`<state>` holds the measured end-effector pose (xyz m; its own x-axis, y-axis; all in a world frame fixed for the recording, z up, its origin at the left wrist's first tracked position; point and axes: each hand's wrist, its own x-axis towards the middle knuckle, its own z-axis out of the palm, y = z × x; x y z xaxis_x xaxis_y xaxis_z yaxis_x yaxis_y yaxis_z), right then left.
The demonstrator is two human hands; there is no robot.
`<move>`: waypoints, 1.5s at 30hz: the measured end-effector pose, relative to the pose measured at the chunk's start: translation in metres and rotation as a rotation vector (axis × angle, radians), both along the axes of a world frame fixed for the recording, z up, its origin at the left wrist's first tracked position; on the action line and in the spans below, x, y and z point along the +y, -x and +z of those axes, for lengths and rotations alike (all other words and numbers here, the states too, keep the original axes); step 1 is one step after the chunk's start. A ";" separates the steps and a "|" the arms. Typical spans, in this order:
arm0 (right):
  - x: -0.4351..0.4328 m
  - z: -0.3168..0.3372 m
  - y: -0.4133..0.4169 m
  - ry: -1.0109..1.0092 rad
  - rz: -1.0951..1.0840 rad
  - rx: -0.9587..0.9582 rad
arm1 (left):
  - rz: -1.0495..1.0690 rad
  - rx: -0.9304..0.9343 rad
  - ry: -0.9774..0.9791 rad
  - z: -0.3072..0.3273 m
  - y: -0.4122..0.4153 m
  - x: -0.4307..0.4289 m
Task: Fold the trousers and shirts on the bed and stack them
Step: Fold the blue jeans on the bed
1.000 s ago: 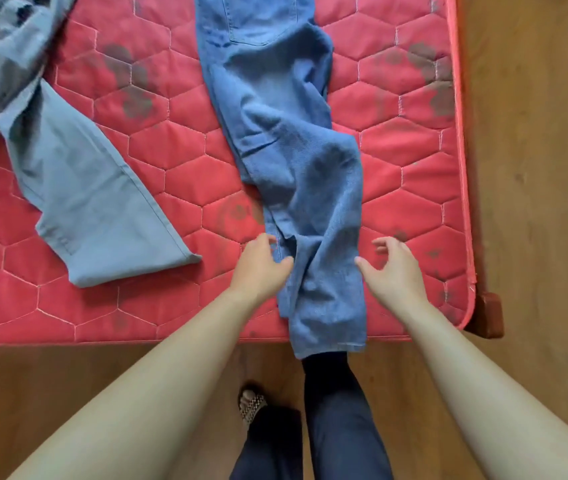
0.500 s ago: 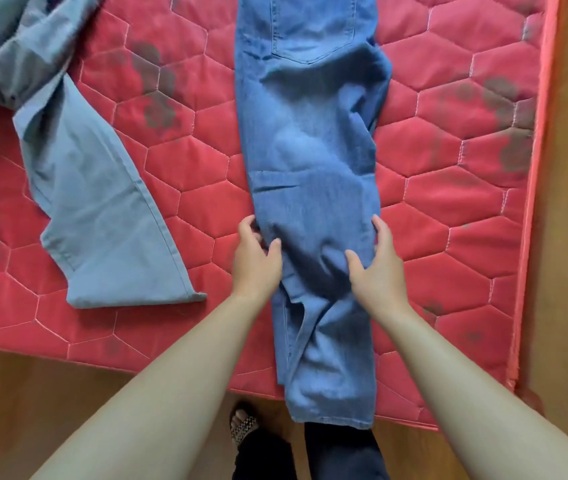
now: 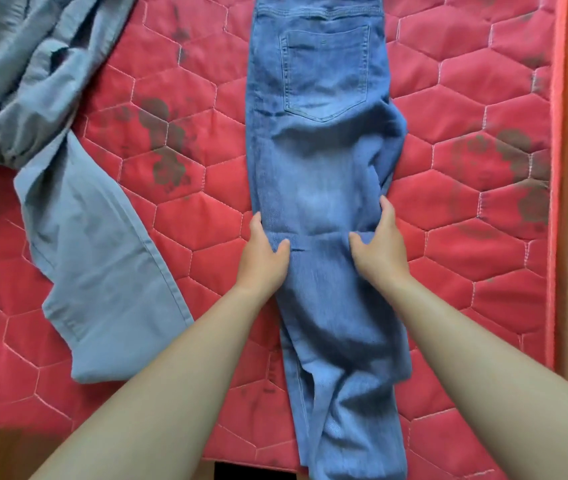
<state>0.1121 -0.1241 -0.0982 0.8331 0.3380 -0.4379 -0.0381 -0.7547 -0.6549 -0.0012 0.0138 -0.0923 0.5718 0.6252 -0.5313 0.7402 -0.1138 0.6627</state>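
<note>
On the red mattress (image 3: 448,81), the jeans (image 3: 317,161) lie lengthwise, leg on leg, hems past the near edge. Grey trousers (image 3: 95,258) sprawl to the left, w/ bare room to the right. Denim's heavy, stiffish; best taken at the side seams. Left hand (image 3: 263,252) & right hand (image 3: 379,247) flank the knee, fingers straight, thumbs on top, prob. pressing, not gripping.

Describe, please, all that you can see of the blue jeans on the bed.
The blue jeans are of faded denim, folded lengthwise so that one leg lies on the other, back side up, with one back pocket showing. They lie flat on the red quilted mattress, waist away from the person, hems over the near edge. The cloth is wrinkled at the seat and lower legs. The left hand and right hand touch the side edges at mid-length, fingers straight, thumbs on the denim.
</note>
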 end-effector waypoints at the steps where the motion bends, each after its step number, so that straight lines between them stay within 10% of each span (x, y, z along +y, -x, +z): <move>1: 0.001 0.000 0.006 -0.011 0.019 0.004 | -0.031 -0.002 -0.009 0.002 0.000 0.001; 7: 0.032 0.011 -0.065 0.062 -0.103 -0.364 | -0.228 -0.004 -0.290 0.004 -0.044 0.064; 16: 0.109 -0.027 -0.161 -0.110 -0.188 -0.235 | -0.398 -0.131 -0.314 -0.027 -0.168 0.141; 22: 0.158 0.016 -0.270 -0.136 -0.172 -0.574 | -0.196 -0.275 -0.515 0.000 -0.269 0.211; 29: 0.060 -0.004 -0.097 -0.025 0.086 -0.279 | -0.489 -0.026 -0.375 -0.006 -0.135 0.117; 39: -0.030 -0.001 0.047 0.053 -0.221 0.019 | -0.041 -0.005 0.008 -0.006 0.017 -0.016; 45: -0.051 0.006 0.061 -0.005 -0.092 -0.016 | 0.132 -0.021 -0.195 -0.001 0.055 -0.021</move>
